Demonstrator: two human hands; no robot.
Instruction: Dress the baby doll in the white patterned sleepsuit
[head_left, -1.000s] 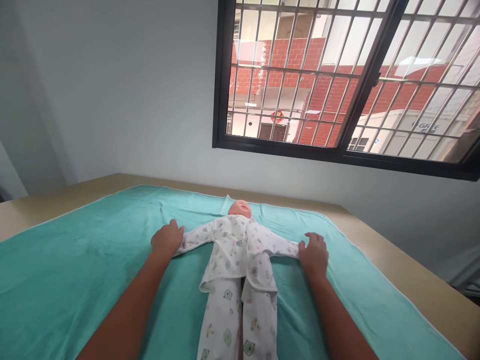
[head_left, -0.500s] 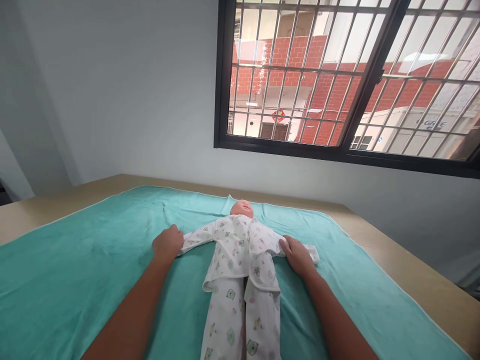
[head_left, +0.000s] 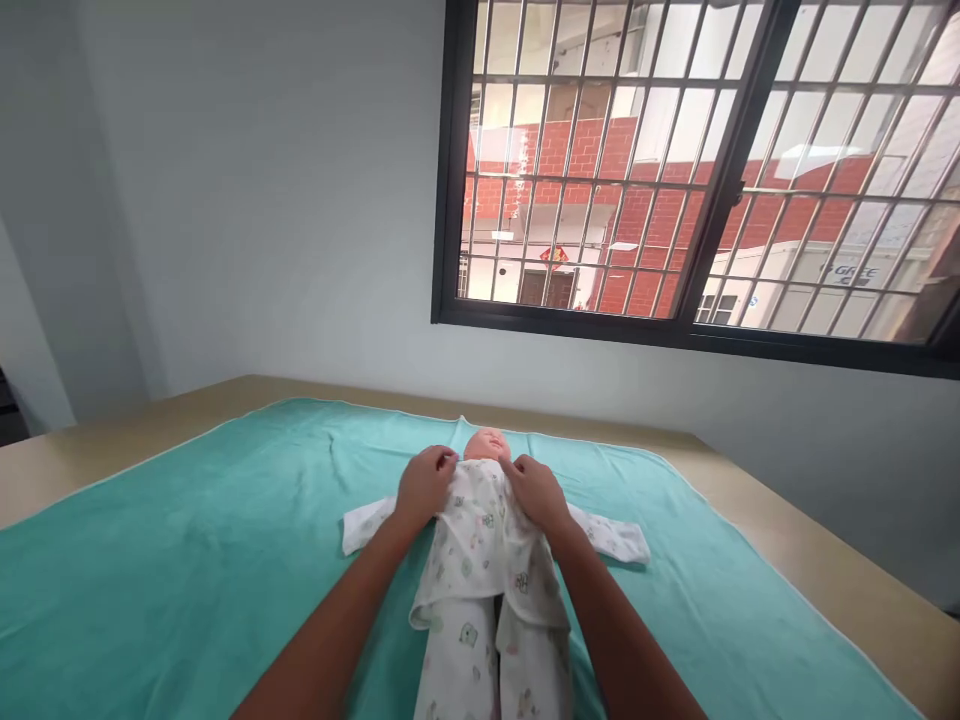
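At far left, plain grey wall point(head_left: 262, 200) above a pale wooden tabletop point(head_left: 45, 478), and over most of that a green cloth point(head_left: 225, 520) with a thin light edging and a few shallow wrinkles. Next, lying on the cloth, one white printed sleeve point(head_left: 367, 525), stretched out sideways and partly covered by a forearm. Then the left hand point(head_left: 426, 488), fingers bent, at the shoulder of a white printed shirt point(head_left: 480, 530), just beside the neckline. In the middle, near the far edge of the cloth, a doll's head point(head_left: 487, 443), faceup; directly below it the shirt, hem spread over the tops of matching trousers point(head_left: 465, 665), legs running towards the viewer and cut off by the bottom edge. On the other side of the neckline, the right hand point(head_left: 534, 490), thumb and fingers at the collar, apart from the left. Too small to tell, for either hand, whether pinched on fabric or only resting there. Further right, the second sleeve point(head_left: 619, 540), also stretched out flat. Above, a dark-framed window point(head_left: 562, 327) with metal bars point(head_left: 600, 181), and beyond them red brickwork point(head_left: 570, 145).
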